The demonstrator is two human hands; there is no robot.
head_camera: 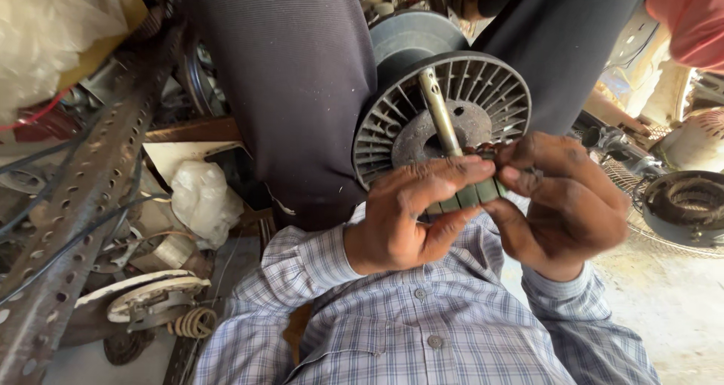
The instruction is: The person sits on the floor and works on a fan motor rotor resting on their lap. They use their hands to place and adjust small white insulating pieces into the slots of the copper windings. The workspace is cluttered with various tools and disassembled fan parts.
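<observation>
Both hands meet close to my chest over a small motor armature (pixel 469 197), a greenish slotted core on a bare metal shaft (pixel 440 111) that sticks up and away from me. My left hand (pixel 411 213) wraps the core from the left, thumb under it and fingers across its top. From the right, my right hand (pixel 562 204) pinches the core's upper end with its fingertips. Most of the core is hidden by the fingers. Behind it, between my dark-trousered knees, stands a grey plastic spool (pixel 445 98) with a ribbed round flange.
A perforated steel angle bar (pixel 72 204) runs diagonally at left among cables and scrap. A crumpled white plastic bag (pixel 202 200) and a coil spring (pixel 194 322) lie below it. A wound motor stator (pixel 690 204) and fan grille sit at right on a sandy floor.
</observation>
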